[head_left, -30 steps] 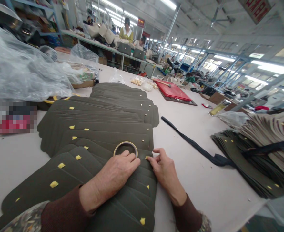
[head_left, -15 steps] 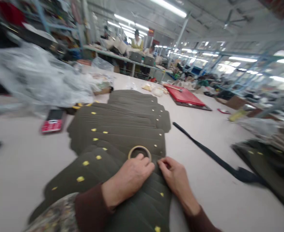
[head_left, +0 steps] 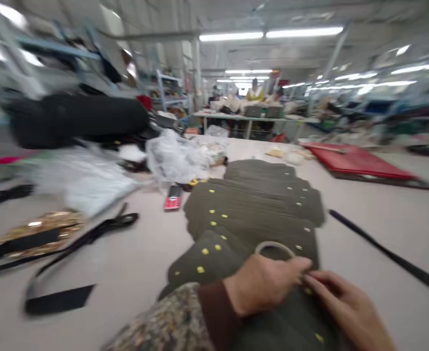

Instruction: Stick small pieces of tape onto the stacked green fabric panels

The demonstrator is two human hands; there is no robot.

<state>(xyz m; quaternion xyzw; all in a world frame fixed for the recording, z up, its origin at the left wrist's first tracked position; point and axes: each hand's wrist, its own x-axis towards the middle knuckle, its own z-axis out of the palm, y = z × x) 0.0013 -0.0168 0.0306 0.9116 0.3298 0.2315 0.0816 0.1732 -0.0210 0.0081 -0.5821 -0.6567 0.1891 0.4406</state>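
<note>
Dark olive fabric pieces [head_left: 251, 200] lie overlapped in a long stack on the table, dotted with small yellow and pale marks. A roll of tape [head_left: 276, 243] rests on them, its lower part hidden behind my left hand [head_left: 269, 282]. That hand is closed, with thumb and fingertips pressed together near the right edge of the stack. Opposite it, my right hand [head_left: 346, 304] pinches with thumb and forefinger, its tips almost meeting the left ones. What sits between the fingertips is too small and blurred to make out.
A red-and-black phone [head_left: 173, 198] lies left of the fabric, near clear plastic bags [head_left: 178, 156]. Black straps [head_left: 86, 239] and gold-coloured pieces [head_left: 49, 224] are farther left. To the right are a dark strip [head_left: 386, 251] and a red board [head_left: 357, 161]. A person stands behind a far table.
The view has swung left, bringing the straps and a black roll into sight. My left hand has moved from the tape roll's opening toward my right hand, and their fingertips now come together.
</note>
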